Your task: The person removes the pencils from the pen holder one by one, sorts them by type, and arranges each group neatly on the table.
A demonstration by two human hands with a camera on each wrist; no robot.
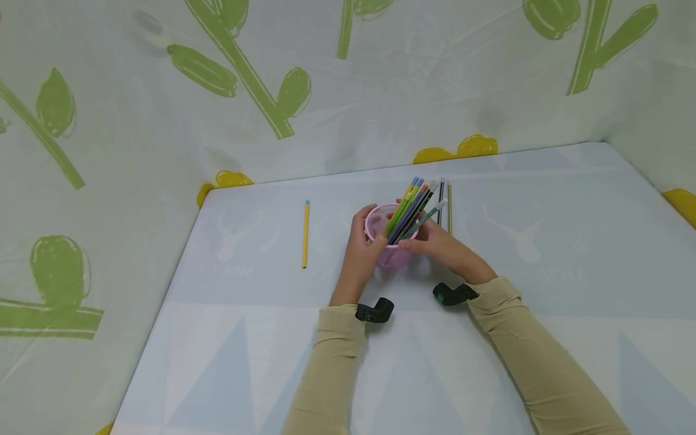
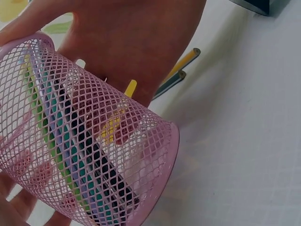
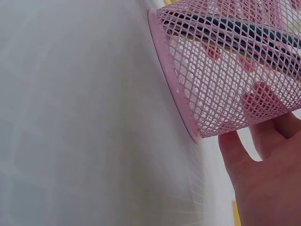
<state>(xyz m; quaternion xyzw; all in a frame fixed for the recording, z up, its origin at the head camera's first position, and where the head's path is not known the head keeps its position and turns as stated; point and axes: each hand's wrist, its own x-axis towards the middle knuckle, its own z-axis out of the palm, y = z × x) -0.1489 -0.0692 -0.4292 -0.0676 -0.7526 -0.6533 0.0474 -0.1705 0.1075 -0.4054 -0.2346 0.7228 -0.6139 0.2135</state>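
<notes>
Both hands hold a pink mesh pencil cup (image 1: 394,258) near the middle of the table. Several pencils (image 1: 409,211) stand in it, leaning to the right, in green, yellow, purple, black and teal. My left hand (image 1: 359,257) grips the cup's left side, thumb near the front rim and fingers round the far side. On the other side, my right hand (image 1: 448,251) holds the cup near its rim with the thumb in front. Through the mesh in the left wrist view, the pencils (image 2: 70,141) slant down toward the cup's base.
A yellow pencil (image 1: 306,234) lies on the table (image 1: 244,284) left of the cup. Just beyond my right hand lie a dark pencil (image 1: 440,208) and a greenish-gold pencil (image 1: 450,211), side by side. A wall with a leaf print (image 1: 203,69) stands behind the table's far edge.
</notes>
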